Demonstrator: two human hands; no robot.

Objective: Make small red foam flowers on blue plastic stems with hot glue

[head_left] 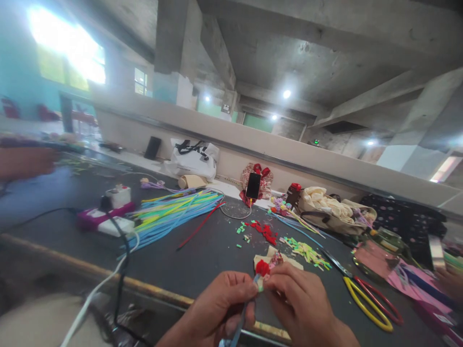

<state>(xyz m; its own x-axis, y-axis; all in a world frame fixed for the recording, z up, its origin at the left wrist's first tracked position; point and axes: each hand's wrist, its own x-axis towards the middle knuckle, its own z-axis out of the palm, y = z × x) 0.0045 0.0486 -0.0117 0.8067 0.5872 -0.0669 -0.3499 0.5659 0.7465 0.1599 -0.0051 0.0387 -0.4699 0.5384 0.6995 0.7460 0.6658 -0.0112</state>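
Observation:
My left hand (227,303) is closed, thumb and fingertips pinching a small flower bunch (263,268) with red, pink and pale green fuzzy pieces. Its grey-blue stem (238,324) runs down across the left fingers. From the other side, my right hand (304,303) pinches the same bunch, its fingertips partly hiding the pink and pale pieces. Just behind the hands lies a beige cloth (294,261). Cut red pieces (265,232) and yellow-green pieces (307,253) are scattered farther back on the dark table (162,265).
Chenille stems (177,212) in blue, yellow and green lie left of centre. Scissors (365,294) with red and yellow handles rest at right, beside a glass jar (379,253). A phone (252,185) leans at the back. Cables and a power strip (115,225) occupy the left; other people's hands show at both edges.

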